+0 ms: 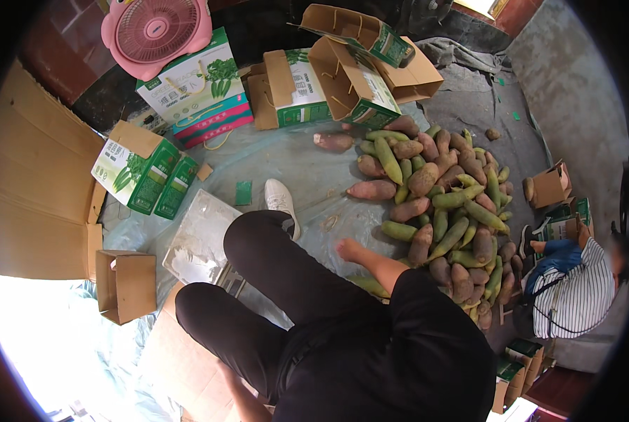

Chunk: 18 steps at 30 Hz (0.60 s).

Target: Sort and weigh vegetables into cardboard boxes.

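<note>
In the head view, the bare right hand (pixel 347 250) is near the middle, left of the big heap of long green and brown vegetables (pixel 459 197). The bare left hand (pixel 224 368) is at lower left, partly hidden. I cannot tell if either is spread or closed.

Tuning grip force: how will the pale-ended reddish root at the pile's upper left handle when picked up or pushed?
Probably stiff: the root looks plump and unbent. Likely fairly heavy, given its thick body. It may roll if pushed, being rounded on a plastic sheet.
</note>
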Each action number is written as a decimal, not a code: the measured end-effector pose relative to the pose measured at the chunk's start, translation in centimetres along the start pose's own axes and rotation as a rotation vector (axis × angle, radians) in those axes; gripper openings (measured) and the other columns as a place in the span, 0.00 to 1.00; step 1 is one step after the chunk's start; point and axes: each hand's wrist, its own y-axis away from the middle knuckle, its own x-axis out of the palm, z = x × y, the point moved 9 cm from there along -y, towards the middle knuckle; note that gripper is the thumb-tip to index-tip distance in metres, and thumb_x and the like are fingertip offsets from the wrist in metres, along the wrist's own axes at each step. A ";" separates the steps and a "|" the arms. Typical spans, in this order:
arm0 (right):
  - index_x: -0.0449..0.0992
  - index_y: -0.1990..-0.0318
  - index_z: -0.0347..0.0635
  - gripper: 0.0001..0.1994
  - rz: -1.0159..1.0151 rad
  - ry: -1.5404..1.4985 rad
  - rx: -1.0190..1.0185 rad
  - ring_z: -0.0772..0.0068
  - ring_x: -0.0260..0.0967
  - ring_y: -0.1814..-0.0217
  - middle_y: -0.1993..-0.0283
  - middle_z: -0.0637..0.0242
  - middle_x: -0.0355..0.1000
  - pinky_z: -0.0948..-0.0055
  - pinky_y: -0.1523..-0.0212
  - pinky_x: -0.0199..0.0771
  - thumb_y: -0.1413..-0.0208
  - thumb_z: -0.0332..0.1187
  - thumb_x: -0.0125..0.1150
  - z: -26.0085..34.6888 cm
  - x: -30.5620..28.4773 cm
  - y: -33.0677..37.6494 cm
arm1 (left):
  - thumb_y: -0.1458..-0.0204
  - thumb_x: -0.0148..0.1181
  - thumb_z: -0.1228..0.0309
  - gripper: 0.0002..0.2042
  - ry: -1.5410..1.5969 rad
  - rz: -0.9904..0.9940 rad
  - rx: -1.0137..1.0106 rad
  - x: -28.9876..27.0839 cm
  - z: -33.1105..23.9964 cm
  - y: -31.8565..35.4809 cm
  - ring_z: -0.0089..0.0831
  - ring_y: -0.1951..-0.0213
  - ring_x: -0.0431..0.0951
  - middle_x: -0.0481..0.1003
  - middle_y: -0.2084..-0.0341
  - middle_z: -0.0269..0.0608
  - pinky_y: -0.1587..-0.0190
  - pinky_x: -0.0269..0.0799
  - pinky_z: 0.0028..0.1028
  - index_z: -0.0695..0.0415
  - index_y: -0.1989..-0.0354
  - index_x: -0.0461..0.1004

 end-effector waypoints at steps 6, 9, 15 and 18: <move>0.76 0.75 0.42 0.07 0.158 -0.004 0.105 0.65 0.71 0.77 0.78 0.60 0.73 0.65 0.74 0.73 0.55 0.29 0.49 -0.2 -0.8 -1.8 | 0.45 0.54 0.60 0.17 0.150 -0.510 0.189 -5.9 -13.5 1.1 0.31 0.51 0.71 0.72 0.54 0.36 0.48 0.60 0.39 0.52 0.48 0.69; 0.77 0.69 0.40 0.07 0.008 -0.117 0.028 0.71 0.71 0.77 0.77 0.64 0.73 0.69 0.76 0.72 0.54 0.26 0.52 -2.0 -5.8 -3.9 | 0.42 0.51 0.64 0.17 0.086 -0.513 0.390 -2.2 -24.1 1.9 0.31 0.49 0.71 0.73 0.54 0.39 0.45 0.60 0.36 0.58 0.48 0.68; 0.75 0.61 0.35 0.08 -0.425 -0.556 0.158 0.75 0.70 0.75 0.73 0.65 0.74 0.74 0.73 0.71 0.50 0.24 0.55 0.5 -21.7 -9.4 | 0.43 0.50 0.75 0.12 -0.131 -0.330 0.722 6.3 -36.8 3.4 0.29 0.53 0.72 0.74 0.58 0.39 0.47 0.63 0.29 0.61 0.52 0.72; 0.76 0.62 0.38 0.08 -0.634 -0.563 0.094 0.77 0.70 0.73 0.71 0.65 0.74 0.75 0.70 0.71 0.50 0.23 0.54 0.4 -30.4 -11.9 | 0.47 0.50 0.80 0.11 -0.331 -0.215 0.741 11.9 -39.2 2.0 0.29 0.55 0.72 0.75 0.61 0.39 0.48 0.64 0.29 0.62 0.56 0.73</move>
